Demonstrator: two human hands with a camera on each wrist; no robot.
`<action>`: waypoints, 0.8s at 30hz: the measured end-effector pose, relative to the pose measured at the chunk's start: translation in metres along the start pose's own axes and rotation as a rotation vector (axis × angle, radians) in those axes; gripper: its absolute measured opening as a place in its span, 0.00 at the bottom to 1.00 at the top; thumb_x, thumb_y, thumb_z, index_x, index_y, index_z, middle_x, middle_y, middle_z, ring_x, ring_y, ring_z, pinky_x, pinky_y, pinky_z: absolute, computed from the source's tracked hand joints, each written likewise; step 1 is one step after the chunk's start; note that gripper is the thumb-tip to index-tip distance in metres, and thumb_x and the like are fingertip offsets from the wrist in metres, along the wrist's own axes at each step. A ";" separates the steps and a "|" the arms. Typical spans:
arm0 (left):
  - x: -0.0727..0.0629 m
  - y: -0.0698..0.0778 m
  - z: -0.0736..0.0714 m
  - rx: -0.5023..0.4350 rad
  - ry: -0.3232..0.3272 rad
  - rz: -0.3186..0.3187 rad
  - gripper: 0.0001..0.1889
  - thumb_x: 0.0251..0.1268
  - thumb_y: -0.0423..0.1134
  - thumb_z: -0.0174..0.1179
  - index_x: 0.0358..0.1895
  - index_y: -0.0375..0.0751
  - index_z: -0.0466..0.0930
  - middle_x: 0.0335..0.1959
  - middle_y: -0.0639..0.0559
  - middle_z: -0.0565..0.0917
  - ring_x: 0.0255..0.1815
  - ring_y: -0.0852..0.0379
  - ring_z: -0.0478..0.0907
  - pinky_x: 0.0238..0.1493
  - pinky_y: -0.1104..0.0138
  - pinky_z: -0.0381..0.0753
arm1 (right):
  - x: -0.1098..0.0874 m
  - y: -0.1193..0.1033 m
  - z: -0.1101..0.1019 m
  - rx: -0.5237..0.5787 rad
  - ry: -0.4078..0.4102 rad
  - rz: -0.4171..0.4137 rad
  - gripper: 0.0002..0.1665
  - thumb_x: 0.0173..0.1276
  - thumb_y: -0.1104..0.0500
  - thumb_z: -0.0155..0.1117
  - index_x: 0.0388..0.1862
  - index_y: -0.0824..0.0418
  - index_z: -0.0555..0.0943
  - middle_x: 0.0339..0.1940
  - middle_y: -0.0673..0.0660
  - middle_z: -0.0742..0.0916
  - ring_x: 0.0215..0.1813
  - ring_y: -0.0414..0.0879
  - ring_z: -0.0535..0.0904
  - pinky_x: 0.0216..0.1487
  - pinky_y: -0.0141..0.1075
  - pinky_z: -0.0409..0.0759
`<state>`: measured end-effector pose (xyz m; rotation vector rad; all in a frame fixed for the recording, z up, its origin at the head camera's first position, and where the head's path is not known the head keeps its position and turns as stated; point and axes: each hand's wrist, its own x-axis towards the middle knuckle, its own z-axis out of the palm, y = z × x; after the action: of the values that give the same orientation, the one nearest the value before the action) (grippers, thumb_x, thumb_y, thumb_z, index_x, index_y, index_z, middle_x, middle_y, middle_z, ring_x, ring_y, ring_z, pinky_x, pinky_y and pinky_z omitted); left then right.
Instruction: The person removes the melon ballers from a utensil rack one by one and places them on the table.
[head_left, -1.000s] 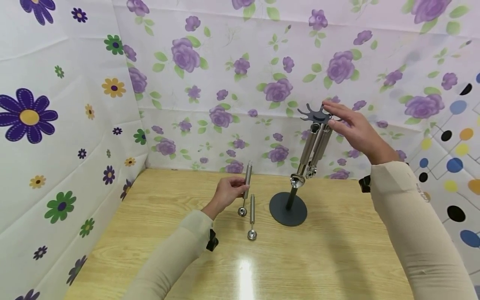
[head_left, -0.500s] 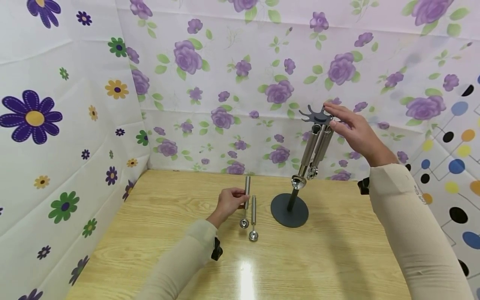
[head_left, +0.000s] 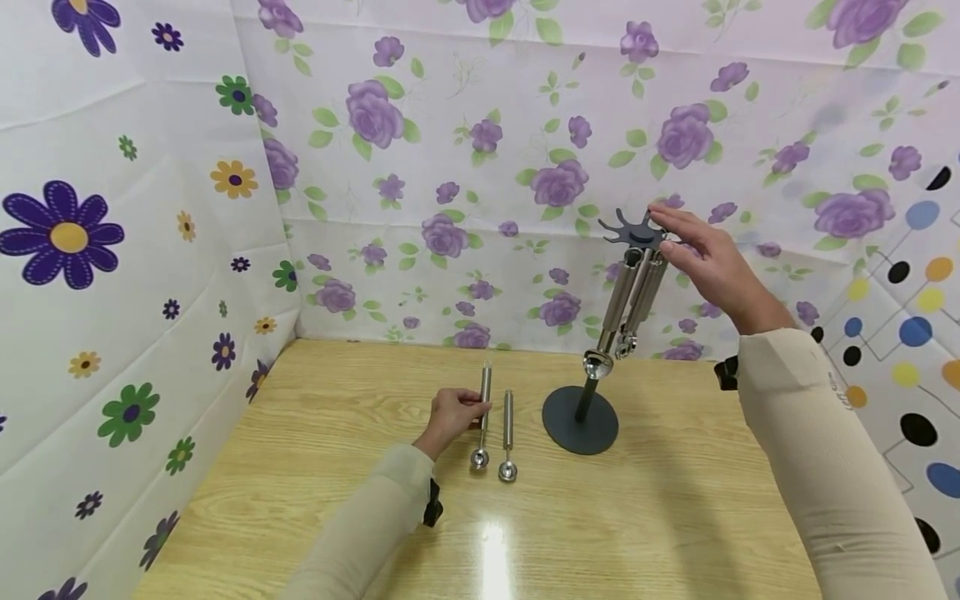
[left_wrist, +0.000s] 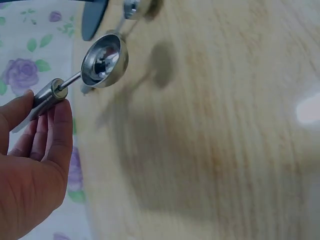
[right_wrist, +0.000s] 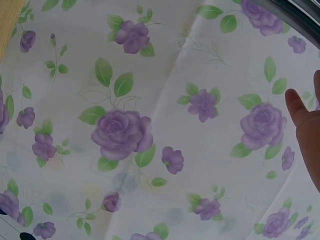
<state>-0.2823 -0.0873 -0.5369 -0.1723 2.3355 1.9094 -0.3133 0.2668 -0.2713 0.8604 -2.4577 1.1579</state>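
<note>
"Who is pictured holding what?"

"My left hand [head_left: 452, 414], thumb against the fingers, pinches the handle [head_left: 486, 383] of a metal scoop [head_left: 483, 423], just left of a second scoop [head_left: 508, 425] at a pale wood-grain table [head_left: 262, 467]. The bowl [left_wrist: 105, 60] hangs at the near end; its shadow [left_wrist: 162, 65] falls apart from it in the left wrist view, so I judge it clear of the wood."

"And the other hand?"

"My right hand [head_left: 708, 260], fingers extended, is at the edge of a dark rack [head_left: 641, 237] atop a stand [head_left: 582, 404] hung with metal utensils [head_left: 621, 292]. The fingertips seem to meet a prong; how firmly, I cannot tell. No utensil is in its grasp."

"How should the held scoop handle?"

"Stiff, I would say, fairly light, and hard to break. The finish looks polished, so the smooth handle could turn in a loose pinch, and the bowl may weigh that end down."

"Where is the best grip?"

"On the thick, straight handle, where my thumb sits. The thin neck [left_wrist: 71, 80] offers less to hold, and the bowl, round and glossy, would likely slip from the fingers."

"The second one?"

"It lies untouched between my left hand and the stand, handle pointing away from me, bowl nearest. It looks much alike and should handle the same."
</note>
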 end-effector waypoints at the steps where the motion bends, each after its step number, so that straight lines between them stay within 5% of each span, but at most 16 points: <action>1: 0.001 -0.002 0.001 0.011 0.004 -0.008 0.10 0.63 0.29 0.69 0.44 0.27 0.84 0.35 0.42 0.87 0.40 0.43 0.86 0.37 0.60 0.88 | 0.000 0.000 0.000 0.002 0.001 -0.001 0.29 0.78 0.57 0.54 0.76 0.59 0.68 0.78 0.57 0.67 0.80 0.49 0.54 0.76 0.57 0.53; 7: 0.003 -0.013 0.006 0.076 0.007 -0.050 0.10 0.61 0.30 0.70 0.43 0.28 0.85 0.34 0.43 0.88 0.30 0.55 0.86 0.37 0.61 0.88 | 0.001 0.001 0.000 -0.008 0.006 -0.017 0.29 0.78 0.57 0.53 0.76 0.60 0.68 0.77 0.57 0.67 0.79 0.49 0.55 0.77 0.50 0.54; 15: 0.003 -0.020 0.008 0.141 0.047 -0.102 0.08 0.60 0.31 0.72 0.39 0.30 0.86 0.30 0.45 0.87 0.27 0.55 0.84 0.34 0.62 0.87 | 0.002 0.003 0.001 -0.013 0.003 -0.028 0.29 0.79 0.57 0.52 0.76 0.61 0.67 0.78 0.58 0.67 0.79 0.49 0.55 0.77 0.48 0.56; 20: 0.004 -0.021 0.007 0.193 0.044 -0.124 0.08 0.60 0.33 0.72 0.36 0.30 0.86 0.26 0.46 0.86 0.25 0.55 0.83 0.31 0.63 0.87 | 0.002 0.004 0.002 -0.018 0.010 -0.038 0.29 0.79 0.57 0.52 0.75 0.63 0.67 0.77 0.58 0.68 0.79 0.50 0.56 0.72 0.29 0.58; 24: 0.007 -0.023 0.006 0.197 0.029 -0.138 0.08 0.60 0.32 0.72 0.37 0.30 0.86 0.27 0.45 0.86 0.24 0.53 0.84 0.29 0.62 0.87 | 0.001 0.004 0.002 -0.007 0.016 -0.033 0.29 0.79 0.58 0.52 0.75 0.63 0.67 0.77 0.59 0.67 0.79 0.50 0.55 0.76 0.37 0.57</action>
<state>-0.2854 -0.0858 -0.5613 -0.3340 2.4418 1.6142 -0.3165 0.2670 -0.2747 0.8833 -2.4240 1.1395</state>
